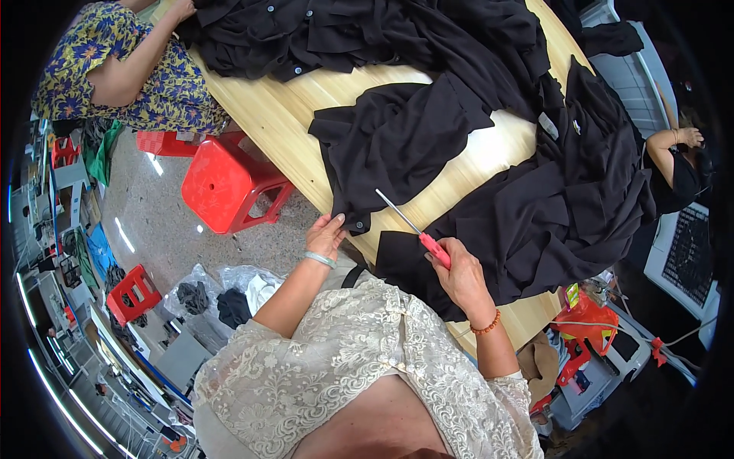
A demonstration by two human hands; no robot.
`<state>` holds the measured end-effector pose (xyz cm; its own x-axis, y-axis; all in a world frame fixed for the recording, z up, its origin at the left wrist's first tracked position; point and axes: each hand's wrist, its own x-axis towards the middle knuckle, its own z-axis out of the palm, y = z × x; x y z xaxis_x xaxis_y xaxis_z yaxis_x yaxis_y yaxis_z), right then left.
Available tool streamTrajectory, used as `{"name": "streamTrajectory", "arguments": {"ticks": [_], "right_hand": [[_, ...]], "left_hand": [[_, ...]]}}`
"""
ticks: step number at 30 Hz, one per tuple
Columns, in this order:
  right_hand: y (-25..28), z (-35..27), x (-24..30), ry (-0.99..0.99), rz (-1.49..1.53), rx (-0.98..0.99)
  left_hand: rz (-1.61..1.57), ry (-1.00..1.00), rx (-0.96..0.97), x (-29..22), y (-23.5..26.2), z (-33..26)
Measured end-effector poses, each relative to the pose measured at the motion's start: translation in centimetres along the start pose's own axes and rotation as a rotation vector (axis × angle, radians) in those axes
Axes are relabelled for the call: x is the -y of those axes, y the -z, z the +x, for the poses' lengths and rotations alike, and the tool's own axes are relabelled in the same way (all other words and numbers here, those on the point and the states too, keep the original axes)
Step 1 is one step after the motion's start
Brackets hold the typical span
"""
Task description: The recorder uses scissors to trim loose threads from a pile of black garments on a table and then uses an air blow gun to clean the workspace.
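Note:
My left hand [327,236] pinches the edge of a black garment [397,138] at the table's near left side. Right beside the fingertips is a dark round button [358,226] on that garment. My right hand [461,279] is closed round the red handle of a tool with a long thin metal shaft [433,249], which looks like a screwdriver. Its shaft slants up and left over the wooden table [432,191], and its tip is apart from the button. A heap of black garments [527,206] lies under and beyond my right hand.
More black buttoned garments [367,34] cover the table's far side. A person in a flowered top [126,69] stands at the far left; another person's arm [664,157] shows at the right. Red stools [218,183] and clear plastic bags [206,298] are left of the table.

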<state>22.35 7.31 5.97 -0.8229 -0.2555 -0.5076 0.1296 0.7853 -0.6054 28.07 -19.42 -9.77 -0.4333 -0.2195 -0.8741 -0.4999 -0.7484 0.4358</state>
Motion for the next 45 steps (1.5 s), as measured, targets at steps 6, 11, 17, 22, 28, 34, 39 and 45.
{"name": "streamTrajectory", "arguments": {"ticks": [6,11,17,22,28,34,39,45], "right_hand": [[0.5,-1.4,0.2,0.041,-0.023,0.023],[1.4,-2.8,0.6,0.030,-0.036,0.027],[1.6,-4.3,0.8,0.061,-0.096,0.020],[1.8,-4.8,1.1,0.061,-0.158,0.096],[2.0,-4.4,0.9,-0.013,-0.105,-0.027],[0.4,-2.4,-1.6,-0.167,-0.050,-0.122],[1.0,1.4,-2.3,0.199,0.399,0.071],[-0.7,-0.5,-5.1,-0.088,0.496,0.253]], "left_hand": [[0.080,-0.411,0.346,-1.2,-2.8,-3.4],[0.214,-0.510,0.487,-2.3,-4.8,-5.1],[0.473,-0.649,0.533,-2.0,-4.8,-4.8],[0.583,-0.746,0.562,-2.0,-5.5,-5.3],[0.577,-0.659,0.634,-3.1,-6.1,-5.0],[1.010,-0.717,1.140,-13.4,-8.1,-14.7],[0.114,-0.471,1.662,-17.5,-7.3,-16.3],[-0.111,-0.592,0.998,-21.5,-5.9,-19.9]]}}
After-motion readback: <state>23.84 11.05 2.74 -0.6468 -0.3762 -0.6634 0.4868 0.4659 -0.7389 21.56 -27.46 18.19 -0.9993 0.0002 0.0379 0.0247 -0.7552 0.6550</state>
